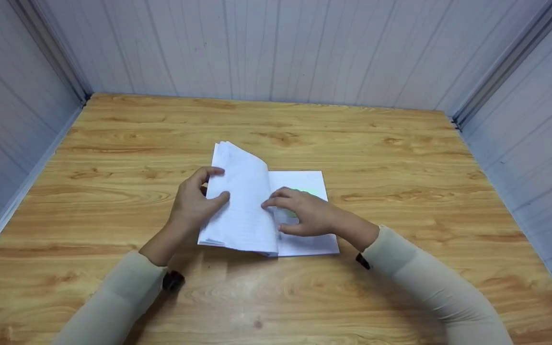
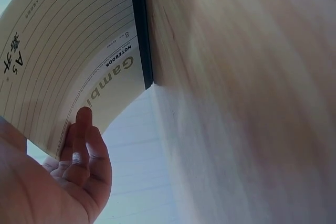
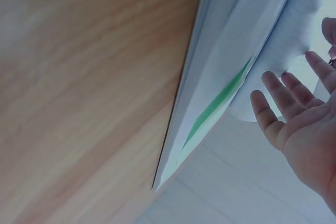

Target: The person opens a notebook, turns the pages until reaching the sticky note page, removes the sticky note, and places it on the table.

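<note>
An A5 notebook [image 1: 242, 211] lies open on the wooden table, its left-hand leaves raised in a curve. My left hand [image 1: 192, 203] grips their outer edge, thumb on the white lined page and fingers behind. In the left wrist view those fingers lie against the cream cover [image 2: 100, 30] printed "Gambi…" and "NOTEBOOK", beside a dark spine [image 2: 140, 35]. My right hand [image 1: 307, 213] hovers over the right-hand page, spread fingertips touching the raised page near the fold. A green sticky note [image 3: 215, 108] on the right-hand page is partly hidden beneath that hand in the head view.
Wood-grain tabletop [image 1: 376, 153] surrounds the notebook. White panelled walls [image 1: 276, 52] enclose the table at the back and both sides. A black wrist device [image 1: 173, 281] shows under the left sleeve, and another black piece [image 1: 363, 261] by the right cuff.
</note>
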Available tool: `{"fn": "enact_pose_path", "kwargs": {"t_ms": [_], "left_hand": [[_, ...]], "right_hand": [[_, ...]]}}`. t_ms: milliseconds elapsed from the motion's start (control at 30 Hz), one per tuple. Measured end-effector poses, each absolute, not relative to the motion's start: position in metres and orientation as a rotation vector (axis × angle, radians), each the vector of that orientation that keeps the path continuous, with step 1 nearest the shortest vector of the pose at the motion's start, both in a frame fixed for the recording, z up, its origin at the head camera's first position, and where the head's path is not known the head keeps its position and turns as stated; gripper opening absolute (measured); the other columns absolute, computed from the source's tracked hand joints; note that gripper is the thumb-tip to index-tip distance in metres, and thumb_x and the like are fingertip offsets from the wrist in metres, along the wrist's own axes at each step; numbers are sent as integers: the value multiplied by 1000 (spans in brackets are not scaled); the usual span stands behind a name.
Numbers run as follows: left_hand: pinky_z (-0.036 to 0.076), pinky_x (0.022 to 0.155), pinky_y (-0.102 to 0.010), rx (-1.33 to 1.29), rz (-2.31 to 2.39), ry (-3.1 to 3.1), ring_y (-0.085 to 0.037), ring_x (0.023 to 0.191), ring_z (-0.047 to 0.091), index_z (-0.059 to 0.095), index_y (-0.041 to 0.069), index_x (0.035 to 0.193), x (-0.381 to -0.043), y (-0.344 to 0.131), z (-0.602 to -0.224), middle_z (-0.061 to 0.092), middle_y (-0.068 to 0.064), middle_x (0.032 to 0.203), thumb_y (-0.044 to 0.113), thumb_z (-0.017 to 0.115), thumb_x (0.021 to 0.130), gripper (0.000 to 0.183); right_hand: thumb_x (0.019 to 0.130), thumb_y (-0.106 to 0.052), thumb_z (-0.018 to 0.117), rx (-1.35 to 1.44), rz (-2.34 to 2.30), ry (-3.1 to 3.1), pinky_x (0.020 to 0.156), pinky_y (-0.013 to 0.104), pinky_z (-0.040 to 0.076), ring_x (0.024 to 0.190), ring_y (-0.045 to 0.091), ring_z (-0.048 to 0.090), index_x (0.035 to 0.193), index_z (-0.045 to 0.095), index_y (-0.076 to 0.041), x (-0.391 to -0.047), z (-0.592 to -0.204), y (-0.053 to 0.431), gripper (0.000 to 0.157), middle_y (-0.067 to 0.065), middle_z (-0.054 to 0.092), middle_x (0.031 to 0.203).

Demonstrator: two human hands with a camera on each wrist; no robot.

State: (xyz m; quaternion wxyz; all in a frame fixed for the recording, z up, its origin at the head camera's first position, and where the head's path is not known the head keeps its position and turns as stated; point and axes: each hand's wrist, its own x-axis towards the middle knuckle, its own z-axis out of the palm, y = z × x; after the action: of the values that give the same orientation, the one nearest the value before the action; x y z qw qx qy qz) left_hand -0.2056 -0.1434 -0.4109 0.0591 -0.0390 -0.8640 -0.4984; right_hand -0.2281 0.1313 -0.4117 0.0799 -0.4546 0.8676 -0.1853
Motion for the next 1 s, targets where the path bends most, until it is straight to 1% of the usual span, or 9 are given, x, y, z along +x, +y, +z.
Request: {"fn": "enact_pose_path", "kwargs": {"t_ms": [67, 133, 233, 300, 400, 500, 633, 800, 1000], "left_hand": [[45, 77, -29, -122, -1501, -2606, -20, 88, 58, 61, 13, 122, -206, -144, -411, 66, -3, 116, 14, 71, 80, 43], [43, 74, -26, -124, -1487, -2597, -19, 85, 54, 63, 13, 120, -206, -145, -410, 67, -4, 109, 13, 68, 82, 38], [40, 69, -24, -115, -1468, -2583, -17, 79, 49, 66, 13, 117, -207, -146, -409, 64, -5, 93, 12, 64, 85, 33], [38, 66, -23, -110, -1464, -2575, -17, 76, 48, 67, 12, 116, -207, -147, -408, 61, -5, 86, 11, 62, 86, 31], [39, 65, -21, -105, -1471, -2565, -16, 76, 48, 68, 11, 115, -207, -146, -408, 62, -5, 87, 11, 61, 87, 30], [39, 65, -21, -97, -1477, -2562, -16, 76, 49, 68, 10, 115, -207, -146, -408, 64, -5, 89, 11, 60, 87, 29], [39, 66, -22, -83, -1471, -2571, -16, 77, 48, 68, 11, 115, -207, -147, -408, 63, -6, 90, 11, 60, 87, 29], [39, 67, -23, -59, -1468, -2593, -16, 79, 47, 68, 13, 116, -207, -146, -407, 62, -6, 91, 12, 60, 88, 30], [40, 67, -25, -49, -1468, -2602, -17, 78, 48, 68, 13, 117, -207, -146, -407, 63, -6, 91, 13, 60, 88, 30]], "right_hand": [[88, -25, 66, -1312, -542, 2641, 95, 40, 46, 111, 22, 55, 131, 56, -14, -232, -412, 135, 46, 7, 56, 124], [86, -27, 67, -1250, -497, 2704, 93, 39, 46, 108, 23, 54, 128, 58, -10, -236, -413, 139, 46, 8, 59, 120], [84, -32, 70, -1158, -390, 2781, 93, 40, 46, 108, 26, 52, 128, 57, -7, -242, -414, 147, 53, 10, 57, 121], [82, -35, 71, -1104, -329, 2797, 92, 40, 46, 108, 27, 50, 130, 56, -4, -246, -416, 151, 58, 12, 55, 124], [83, -39, 71, -1038, -271, 2783, 92, 40, 45, 108, 27, 48, 132, 54, -3, -250, -418, 154, 63, 14, 53, 127], [85, -40, 69, -1007, -259, 2762, 92, 41, 44, 109, 27, 47, 134, 52, -3, -252, -418, 155, 64, 14, 52, 128], [87, -36, 67, -1011, -272, 2770, 90, 40, 44, 108, 27, 48, 133, 54, -3, -254, -419, 154, 58, 14, 53, 125], [88, -29, 66, -1011, -289, 2807, 84, 39, 46, 101, 26, 51, 124, 61, -4, -255, -419, 152, 44, 13, 58, 117], [89, -20, 65, -1024, -313, 2844, 85, 39, 49, 98, 24, 57, 115, 66, -4, -255, -419, 149, 30, 10, 64, 108]]}}
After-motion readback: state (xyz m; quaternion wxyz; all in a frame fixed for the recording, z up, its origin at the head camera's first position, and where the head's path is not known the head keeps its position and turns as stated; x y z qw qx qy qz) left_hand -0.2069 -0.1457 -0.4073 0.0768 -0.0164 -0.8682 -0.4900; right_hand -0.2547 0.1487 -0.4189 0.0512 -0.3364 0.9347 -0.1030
